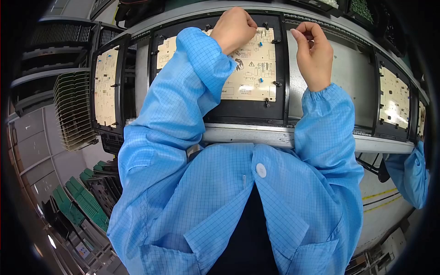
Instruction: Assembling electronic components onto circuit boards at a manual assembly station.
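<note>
A cream circuit board (250, 91) with printed markings lies in a black carrier frame (229, 111) in front of me. Two small blue parts, one a blue component (261, 80), stand on it. My left hand (233, 31) is over the board's upper part, its fingers curled in and pointing right; whatever they may hold is hidden. To the right of the carrier, my right hand (315, 55) hovers above the metal conveyor bed. Its thumb and forefinger come together in a pinch, and anything between them is too small to make out.
Further carriers with boards sit on the line, a left board (106, 87) and a right board (394, 98). The metal front rail (247, 134) runs before my body. Stacked boards (73, 110) stand at left. Bins of small parts (362, 10) are at the far right. A blue sleeve (408, 176) shows at right.
</note>
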{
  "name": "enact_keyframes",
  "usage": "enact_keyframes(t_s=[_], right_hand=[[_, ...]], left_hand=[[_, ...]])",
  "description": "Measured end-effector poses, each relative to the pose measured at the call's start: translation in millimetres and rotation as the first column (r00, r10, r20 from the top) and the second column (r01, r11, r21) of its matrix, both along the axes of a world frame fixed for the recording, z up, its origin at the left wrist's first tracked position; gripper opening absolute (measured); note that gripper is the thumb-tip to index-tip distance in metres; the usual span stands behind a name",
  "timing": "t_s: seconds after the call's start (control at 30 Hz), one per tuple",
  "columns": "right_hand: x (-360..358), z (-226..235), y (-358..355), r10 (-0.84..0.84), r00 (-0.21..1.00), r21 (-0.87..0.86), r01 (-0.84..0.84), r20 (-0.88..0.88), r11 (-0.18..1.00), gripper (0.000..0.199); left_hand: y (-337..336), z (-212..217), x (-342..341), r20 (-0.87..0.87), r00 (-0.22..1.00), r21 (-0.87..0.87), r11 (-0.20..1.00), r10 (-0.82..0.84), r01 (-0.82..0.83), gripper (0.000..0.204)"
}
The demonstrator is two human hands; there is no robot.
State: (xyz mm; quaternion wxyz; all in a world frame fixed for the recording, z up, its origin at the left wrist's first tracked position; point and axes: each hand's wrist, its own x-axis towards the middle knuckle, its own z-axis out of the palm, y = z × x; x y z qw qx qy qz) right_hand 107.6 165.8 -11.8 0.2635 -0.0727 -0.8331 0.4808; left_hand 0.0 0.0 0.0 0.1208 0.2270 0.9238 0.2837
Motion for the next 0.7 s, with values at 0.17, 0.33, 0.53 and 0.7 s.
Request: enact_keyframes(t_s=[0.17,0.33,0.53,0.7], right_hand=[[-0.1,5.4,3.5,-0.060,0.998,-0.019,0.060,-0.013,0.998,0.008],[-5.2,-1.2,7.7,-0.038,0.999,-0.169,0.044,0.039,0.985,0.012],[-8.3,-5.3,14.1,0.037,0.991,-0.301,0.004,0.131,0.954,0.013],[-9.0,-10.6,18.3,0.155,0.975,-0.359,-0.089,0.159,0.929,0.016]], left_hand=[[10.9,6.9,5.7,-0.032,0.999,-0.075,0.997,-0.005,0.003,0.017],[16.6,5.6,8.7,-0.151,0.988,-0.117,0.993,-0.032,0.014,0.014],[10.4,6.7,9.2,-0.183,0.983,-0.038,0.999,-0.015,0.008,0.018],[-30.2,14.0,21.0,-0.223,0.975,0.035,0.999,-0.018,0.026,0.021]])
